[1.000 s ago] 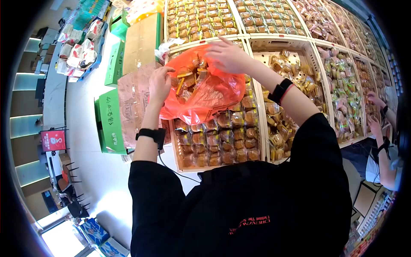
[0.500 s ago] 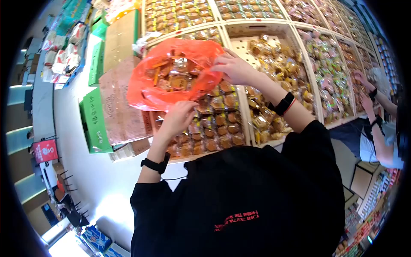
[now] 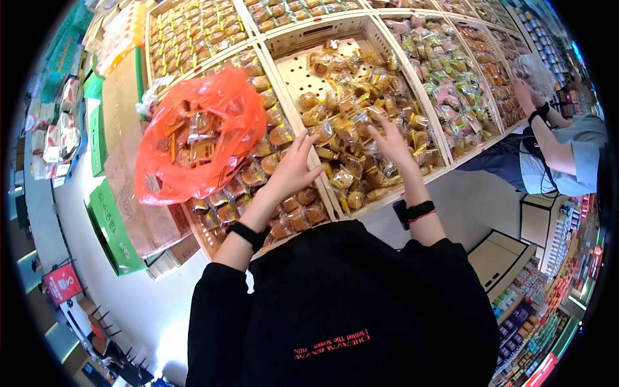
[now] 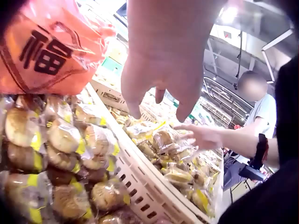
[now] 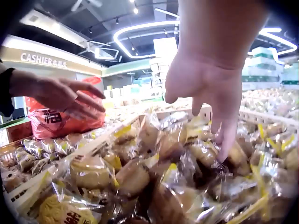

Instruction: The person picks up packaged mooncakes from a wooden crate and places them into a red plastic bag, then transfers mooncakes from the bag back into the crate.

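My right hand (image 3: 392,143) reaches down over a crate of loosely piled wrapped pastries (image 3: 351,145), its fingers spread. In the right wrist view a fingertip meets the clear wrapper of one pastry (image 5: 205,154). Nearer the crate's left divider hovers my left hand (image 3: 293,169), fingers extended and holding nothing. An orange-red plastic bag (image 3: 242,116) sits by itself on rows of wrapped pastries (image 3: 300,209) to the left. Its mouth gapes, showing wrapped pastries (image 3: 200,129) inside. A dark printed character marks its side in the left wrist view.
Wooden dividers (image 3: 284,90) separate the crates. Pink and green packets (image 3: 429,84) fill the crate on the right. Cardboard boxes (image 3: 132,174) and a green box (image 3: 113,226) stand at the left. Another person (image 3: 554,151) works at the far right.
Both hands have let go of the bag's rim and moved right, the right hand down to the loose pastries. The bag stays on the rows, and the head view has shifted right.
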Action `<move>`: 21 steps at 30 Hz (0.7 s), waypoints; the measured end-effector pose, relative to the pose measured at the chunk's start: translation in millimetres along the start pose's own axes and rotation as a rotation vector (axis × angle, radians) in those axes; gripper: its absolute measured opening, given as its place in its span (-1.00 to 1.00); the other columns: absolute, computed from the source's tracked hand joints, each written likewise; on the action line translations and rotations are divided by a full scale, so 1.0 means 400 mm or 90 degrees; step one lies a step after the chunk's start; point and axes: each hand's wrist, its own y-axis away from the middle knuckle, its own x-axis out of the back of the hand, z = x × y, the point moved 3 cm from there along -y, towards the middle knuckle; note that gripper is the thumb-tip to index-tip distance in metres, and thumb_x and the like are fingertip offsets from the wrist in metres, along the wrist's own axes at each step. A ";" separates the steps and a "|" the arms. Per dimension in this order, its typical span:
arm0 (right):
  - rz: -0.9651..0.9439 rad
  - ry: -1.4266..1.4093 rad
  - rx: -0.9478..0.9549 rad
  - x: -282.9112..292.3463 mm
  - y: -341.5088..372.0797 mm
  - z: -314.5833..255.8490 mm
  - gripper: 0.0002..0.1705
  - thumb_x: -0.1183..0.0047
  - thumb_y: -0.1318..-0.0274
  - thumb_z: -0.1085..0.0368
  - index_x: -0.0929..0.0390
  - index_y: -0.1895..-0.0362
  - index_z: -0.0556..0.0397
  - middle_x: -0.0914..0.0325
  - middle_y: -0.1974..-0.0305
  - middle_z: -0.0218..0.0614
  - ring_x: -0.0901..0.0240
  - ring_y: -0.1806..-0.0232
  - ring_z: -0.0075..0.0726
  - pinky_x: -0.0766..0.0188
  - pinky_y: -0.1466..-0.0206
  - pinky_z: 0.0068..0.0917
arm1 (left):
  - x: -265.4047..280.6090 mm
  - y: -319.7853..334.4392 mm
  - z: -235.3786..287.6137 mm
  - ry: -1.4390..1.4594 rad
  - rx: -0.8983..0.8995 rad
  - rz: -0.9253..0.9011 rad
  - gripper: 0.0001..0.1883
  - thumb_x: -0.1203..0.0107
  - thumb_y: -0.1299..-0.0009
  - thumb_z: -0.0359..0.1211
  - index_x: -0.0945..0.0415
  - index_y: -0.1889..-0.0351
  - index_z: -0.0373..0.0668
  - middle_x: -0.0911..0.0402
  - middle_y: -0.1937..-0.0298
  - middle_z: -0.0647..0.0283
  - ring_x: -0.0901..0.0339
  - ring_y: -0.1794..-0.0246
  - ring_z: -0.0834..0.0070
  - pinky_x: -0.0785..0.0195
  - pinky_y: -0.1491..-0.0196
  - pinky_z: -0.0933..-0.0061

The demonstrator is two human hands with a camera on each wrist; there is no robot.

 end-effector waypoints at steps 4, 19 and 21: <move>0.047 0.024 0.000 -0.060 -0.033 0.007 -0.25 0.10 -0.07 -0.22 -0.13 -0.29 -0.19 -0.05 -0.21 0.05 -0.10 -0.22 0.14 -0.09 -0.25 -0.16 | -0.032 -0.175 -0.023 0.095 0.085 -0.021 -0.10 -0.21 -0.13 -0.10 0.05 -0.30 -0.33 0.03 -0.34 -0.18 0.08 -0.38 0.05 0.10 -0.33 0.23; -0.071 -0.281 -0.144 -0.080 -0.080 0.092 -0.31 0.40 -0.25 -0.19 -0.06 -0.33 -0.10 -0.05 -0.29 -0.03 0.05 -0.33 -0.04 0.19 -0.36 -0.30 | -0.150 -0.388 -0.181 0.067 0.552 -0.054 0.06 0.16 -0.08 0.40 0.09 -0.37 -0.15 0.19 -0.35 -0.29 0.29 -0.37 -0.19 0.35 -0.34 -0.02; -0.070 -0.344 -0.126 -0.080 -0.097 0.094 -0.32 0.42 -0.25 -0.21 -0.08 -0.32 -0.11 -0.02 -0.31 -0.08 0.15 -0.37 -0.11 0.21 -0.37 -0.30 | -0.154 -0.397 -0.186 0.002 0.549 -0.139 -0.01 0.28 -0.13 0.41 0.07 -0.37 -0.07 0.08 -0.33 -0.29 0.17 -0.34 -0.23 0.25 -0.31 -0.04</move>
